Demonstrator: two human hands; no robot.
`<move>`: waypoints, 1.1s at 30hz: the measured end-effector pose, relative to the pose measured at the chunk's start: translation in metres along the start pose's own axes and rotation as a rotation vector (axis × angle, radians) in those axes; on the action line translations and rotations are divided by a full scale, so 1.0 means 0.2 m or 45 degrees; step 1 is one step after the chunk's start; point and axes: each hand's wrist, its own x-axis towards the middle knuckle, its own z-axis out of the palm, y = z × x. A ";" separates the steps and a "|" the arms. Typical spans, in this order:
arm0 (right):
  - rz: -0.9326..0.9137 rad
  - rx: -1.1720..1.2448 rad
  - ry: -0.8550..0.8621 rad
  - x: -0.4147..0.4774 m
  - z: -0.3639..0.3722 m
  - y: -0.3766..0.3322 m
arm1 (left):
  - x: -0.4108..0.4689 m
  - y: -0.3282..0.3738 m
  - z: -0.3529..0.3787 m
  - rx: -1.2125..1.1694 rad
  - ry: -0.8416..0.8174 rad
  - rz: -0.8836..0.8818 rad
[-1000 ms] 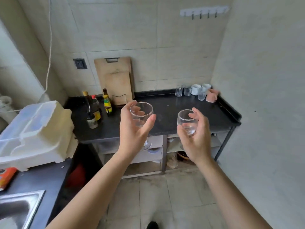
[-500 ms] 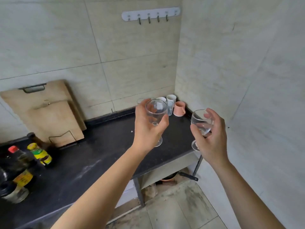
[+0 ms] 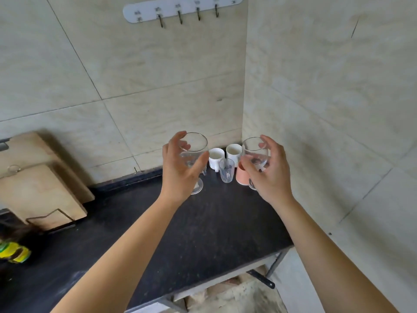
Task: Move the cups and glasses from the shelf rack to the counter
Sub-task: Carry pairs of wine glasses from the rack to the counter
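My left hand (image 3: 180, 170) grips a clear stemmed glass (image 3: 195, 147) by its bowl, held upright above the black counter (image 3: 203, 227). A second clear stemmed glass (image 3: 254, 152) is held the same way in my right hand (image 3: 270, 175). Both hover near the counter's back right corner. Standing there are two white mugs (image 3: 216, 157) (image 3: 233, 151), a small clear tumbler (image 3: 227, 170) and a pink cup (image 3: 242, 176), the pink one partly hidden by my right hand. The shelf rack is out of view.
Wooden cutting boards (image 3: 42, 188) lean on the tiled wall at the left. A yellow-labelled bottle (image 3: 13, 251) sits at the left edge. A white hook rail (image 3: 180, 7) hangs high on the wall. The right wall borders the counter closely.
Both hands carried their glasses forward over the counter toward the back right corner, and the view closed in on the cups standing there.
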 end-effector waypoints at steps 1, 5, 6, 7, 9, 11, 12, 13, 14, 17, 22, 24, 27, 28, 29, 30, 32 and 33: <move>0.001 0.002 -0.026 0.07 0.03 0.03 | 0.05 -0.04 0.02 0.028 0.015 -0.018; 0.013 0.000 -0.109 0.23 0.19 0.15 | 0.18 -0.22 0.06 0.096 0.030 -0.168; 0.026 -0.008 -0.151 0.27 0.23 0.19 | 0.21 -0.28 0.06 0.084 0.025 -0.221; 0.040 -0.019 -0.193 0.29 0.28 0.22 | 0.24 -0.34 0.07 0.086 0.022 -0.263; 0.068 -0.050 -0.271 0.35 0.38 0.28 | 0.29 -0.45 0.07 0.086 0.015 -0.319; 0.102 -0.074 -0.330 0.39 0.48 0.34 | 0.35 -0.56 0.07 0.083 0.001 -0.367; 0.121 -0.098 -0.342 0.40 0.54 0.37 | 0.38 -0.62 0.06 0.088 -0.010 -0.397; 0.133 -0.126 -0.350 0.42 0.60 0.40 | 0.41 -0.68 0.06 0.094 -0.019 -0.423; 0.143 -0.144 -0.362 0.43 0.66 0.43 | 0.44 -0.74 0.06 0.101 -0.027 -0.448; 0.202 -0.188 -0.404 0.45 0.84 0.53 | 0.50 -0.95 0.08 0.095 -0.056 -0.524; 0.340 -0.174 -0.468 0.41 1.09 0.71 | 0.53 -1.27 0.13 0.105 -0.156 -0.678; 0.382 -0.190 -0.489 0.38 1.16 0.78 | 0.53 -1.38 0.16 0.113 -0.197 -0.715; 0.447 -0.236 -0.565 0.35 1.24 0.86 | 0.53 -1.49 0.19 0.127 -0.268 -0.736; 0.459 -0.261 -0.588 0.35 1.27 0.88 | 0.53 -1.53 0.20 0.131 -0.287 -0.739; 0.468 -0.287 -0.604 0.35 1.29 0.89 | 0.53 -1.56 0.22 0.136 -0.305 -0.741; 0.473 -0.309 -0.611 0.35 1.31 0.91 | 0.53 -1.58 0.23 0.141 -0.322 -0.739; 0.481 -0.347 -0.620 0.35 1.33 0.93 | 0.53 -1.62 0.24 0.156 -0.342 -0.723; 0.494 -0.361 -0.622 0.35 1.34 0.95 | 0.53 -1.63 0.25 0.165 -0.353 -0.716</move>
